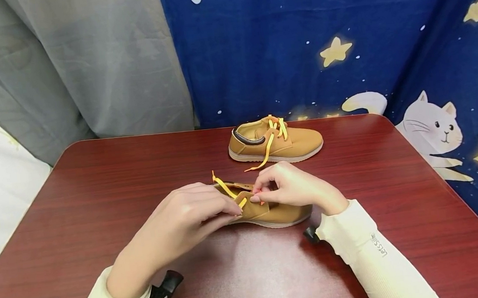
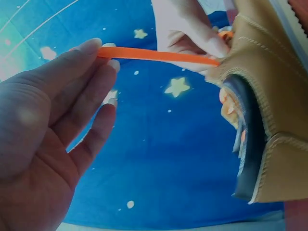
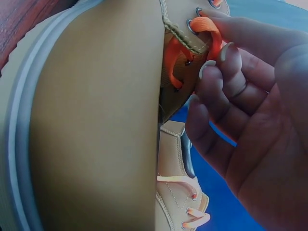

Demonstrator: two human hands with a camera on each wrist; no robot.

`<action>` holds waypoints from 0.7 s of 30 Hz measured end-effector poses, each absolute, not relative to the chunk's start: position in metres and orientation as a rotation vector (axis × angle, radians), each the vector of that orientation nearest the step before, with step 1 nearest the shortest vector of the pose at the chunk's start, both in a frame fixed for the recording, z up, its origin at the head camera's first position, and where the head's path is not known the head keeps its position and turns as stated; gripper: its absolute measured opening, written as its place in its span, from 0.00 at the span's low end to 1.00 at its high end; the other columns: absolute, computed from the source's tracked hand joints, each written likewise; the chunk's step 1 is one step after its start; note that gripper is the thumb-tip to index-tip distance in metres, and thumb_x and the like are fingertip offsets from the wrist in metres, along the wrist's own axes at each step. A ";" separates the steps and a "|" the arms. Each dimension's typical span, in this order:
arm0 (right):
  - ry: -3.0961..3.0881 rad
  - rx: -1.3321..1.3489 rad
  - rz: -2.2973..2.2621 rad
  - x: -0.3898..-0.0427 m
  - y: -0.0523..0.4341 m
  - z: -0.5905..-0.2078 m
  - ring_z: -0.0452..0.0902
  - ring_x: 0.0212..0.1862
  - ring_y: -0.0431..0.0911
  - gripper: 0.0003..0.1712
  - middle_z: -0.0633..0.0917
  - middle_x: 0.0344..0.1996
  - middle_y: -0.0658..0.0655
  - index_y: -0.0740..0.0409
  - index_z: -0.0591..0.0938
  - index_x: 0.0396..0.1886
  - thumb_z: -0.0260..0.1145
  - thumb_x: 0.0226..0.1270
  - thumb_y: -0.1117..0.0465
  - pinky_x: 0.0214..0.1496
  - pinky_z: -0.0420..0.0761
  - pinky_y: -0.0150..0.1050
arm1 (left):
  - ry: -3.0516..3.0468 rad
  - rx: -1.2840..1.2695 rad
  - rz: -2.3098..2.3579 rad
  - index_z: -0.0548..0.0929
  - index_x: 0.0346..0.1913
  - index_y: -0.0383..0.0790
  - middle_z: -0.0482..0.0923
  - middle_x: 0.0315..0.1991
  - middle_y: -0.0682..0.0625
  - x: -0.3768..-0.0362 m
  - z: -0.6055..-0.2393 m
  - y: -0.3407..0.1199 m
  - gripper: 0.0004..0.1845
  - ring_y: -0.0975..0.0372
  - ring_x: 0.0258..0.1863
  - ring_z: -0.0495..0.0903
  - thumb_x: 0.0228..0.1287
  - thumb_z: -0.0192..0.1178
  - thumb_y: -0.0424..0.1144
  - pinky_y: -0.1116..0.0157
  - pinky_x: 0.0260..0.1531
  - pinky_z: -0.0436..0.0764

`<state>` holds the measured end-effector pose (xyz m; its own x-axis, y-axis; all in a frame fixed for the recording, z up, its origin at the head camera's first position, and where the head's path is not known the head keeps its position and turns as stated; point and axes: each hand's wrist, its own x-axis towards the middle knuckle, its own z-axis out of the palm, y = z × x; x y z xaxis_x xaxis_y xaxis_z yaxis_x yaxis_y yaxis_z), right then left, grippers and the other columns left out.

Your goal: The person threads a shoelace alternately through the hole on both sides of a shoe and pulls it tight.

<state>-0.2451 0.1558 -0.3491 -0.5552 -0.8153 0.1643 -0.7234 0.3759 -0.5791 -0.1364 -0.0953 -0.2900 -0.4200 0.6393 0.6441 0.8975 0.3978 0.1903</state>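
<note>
Two tan shoes with orange-yellow laces lie on a dark red table (image 1: pixel 97 206). The near shoe (image 1: pixel 271 211) sits between my hands, seen close in the wrist views (image 2: pixel 274 96) (image 3: pixel 96 125). My left hand (image 1: pixel 238 205) (image 2: pixel 103 57) pinches a free length of its lace (image 1: pixel 224 187) (image 2: pixel 154 55) and holds it out taut from the shoe. At the eyelets, my right hand (image 1: pixel 257 194) (image 3: pixel 211 57) pinches the lace (image 3: pixel 204 26) where it passes through a metal eyelet. The other shoe (image 1: pixel 275 143) (image 3: pixel 178 192) stands apart at the far middle, loosely laced.
A blue cloth (image 1: pixel 340 38) with stars and a white cat hangs behind and to the right of the table. Grey curtain (image 1: pixel 84 63) hangs at the back left. Both arms wear cream sleeves (image 1: pixel 374 251), with black wrist mounts (image 1: pixel 162 290).
</note>
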 end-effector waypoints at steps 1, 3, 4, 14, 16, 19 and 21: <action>2.480 -1.397 -0.927 -0.245 0.156 -0.349 0.71 0.27 0.32 0.06 0.75 0.19 0.39 0.43 0.87 0.29 0.72 0.66 0.53 0.33 0.73 0.28 | -2.178 -1.318 -0.730 0.88 0.38 0.49 0.87 0.35 0.62 -0.136 -0.288 -0.096 0.11 0.70 0.37 0.84 0.54 0.74 0.31 0.70 0.46 0.80; 2.479 -1.398 -0.929 -0.245 0.156 -0.349 0.71 0.27 0.32 0.06 0.75 0.19 0.39 0.43 0.87 0.29 0.72 0.66 0.53 0.33 0.73 0.28 | -2.162 -1.328 -0.743 0.88 0.38 0.49 0.87 0.35 0.61 -0.134 -0.285 -0.098 0.12 0.70 0.36 0.84 0.53 0.74 0.30 0.70 0.45 0.80; 2.481 -1.399 -0.929 -0.245 0.156 -0.349 0.71 0.27 0.32 0.06 0.75 0.19 0.39 0.43 0.87 0.29 0.72 0.66 0.53 0.33 0.73 0.28 | -2.157 -1.330 -0.751 0.88 0.39 0.48 0.87 0.35 0.61 -0.132 -0.283 -0.099 0.13 0.69 0.36 0.84 0.52 0.74 0.30 0.70 0.45 0.80; 2.486 -1.395 -0.922 -0.244 0.155 -0.349 0.71 0.27 0.32 0.05 0.76 0.19 0.38 0.43 0.87 0.29 0.72 0.66 0.53 0.33 0.73 0.28 | -2.205 -1.330 -0.801 0.88 0.40 0.49 0.87 0.36 0.62 -0.120 -0.268 -0.109 0.03 0.73 0.38 0.82 0.65 0.68 0.37 0.76 0.48 0.76; 2.482 -1.386 -0.922 -0.244 0.155 -0.348 0.71 0.27 0.32 0.05 0.76 0.19 0.39 0.43 0.87 0.29 0.72 0.66 0.53 0.33 0.73 0.28 | -2.164 -1.348 -0.800 0.87 0.40 0.48 0.86 0.36 0.62 -0.119 -0.267 -0.112 0.03 0.73 0.38 0.82 0.69 0.65 0.40 0.76 0.48 0.76; 2.485 -1.377 -0.922 -0.244 0.155 -0.349 0.71 0.27 0.32 0.05 0.76 0.19 0.39 0.43 0.87 0.29 0.72 0.66 0.53 0.33 0.72 0.28 | -2.098 -1.376 -0.789 0.87 0.42 0.48 0.86 0.38 0.62 -0.116 -0.264 -0.116 0.04 0.73 0.39 0.81 0.71 0.63 0.40 0.76 0.48 0.76; 2.487 -1.379 -0.924 -0.244 0.155 -0.349 0.71 0.27 0.32 0.05 0.75 0.19 0.38 0.43 0.87 0.29 0.72 0.66 0.54 0.32 0.72 0.28 | -2.077 -1.390 -0.785 0.87 0.44 0.47 0.86 0.39 0.61 -0.115 -0.263 -0.119 0.05 0.73 0.39 0.81 0.70 0.64 0.38 0.75 0.48 0.76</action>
